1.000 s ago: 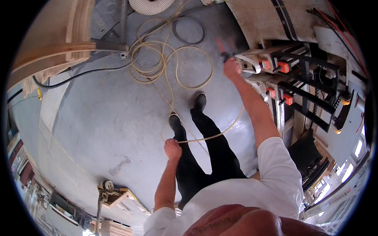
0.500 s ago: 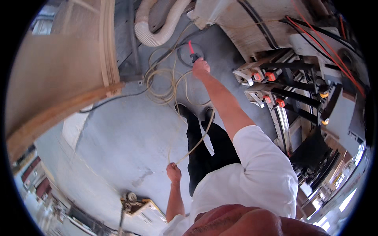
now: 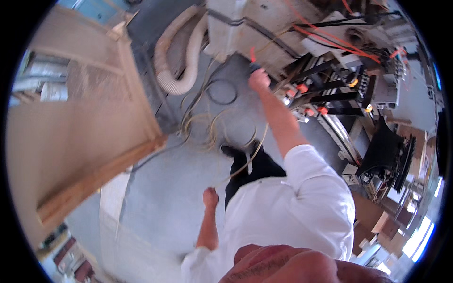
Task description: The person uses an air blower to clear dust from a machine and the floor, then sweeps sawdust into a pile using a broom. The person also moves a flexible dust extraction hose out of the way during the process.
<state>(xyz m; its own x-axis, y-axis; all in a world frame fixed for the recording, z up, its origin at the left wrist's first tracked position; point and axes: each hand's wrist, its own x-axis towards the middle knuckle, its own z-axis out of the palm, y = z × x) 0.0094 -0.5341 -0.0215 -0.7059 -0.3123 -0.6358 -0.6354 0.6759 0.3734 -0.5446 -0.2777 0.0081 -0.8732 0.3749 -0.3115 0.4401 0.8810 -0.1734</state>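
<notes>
My right hand (image 3: pixel 259 80) stretches far forward, fingers wrapped round an air blow gun (image 3: pixel 254 66) with a black body and a red nozzle pointing away from me. A thin yellowish air hose (image 3: pixel 246 164) runs from beside that hand down past my legs. Low on the left, my left hand (image 3: pixel 210 197) is closed on the hose. More of it lies in loose loops on the grey floor in front of my shoes.
A thick ribbed duct hose (image 3: pixel 181 87) bends on the floor ahead. Wooden panels (image 3: pixel 89 141) stand at left. A machine frame with orange-handled clamps (image 3: pixel 321 96) rises close to my right arm. A coiled black cable (image 3: pixel 224 92) lies ahead.
My right hand has swung right and slightly down with the blow gun, nearer the machine frame. My left hand keeps the hose. The whole view has turned.
</notes>
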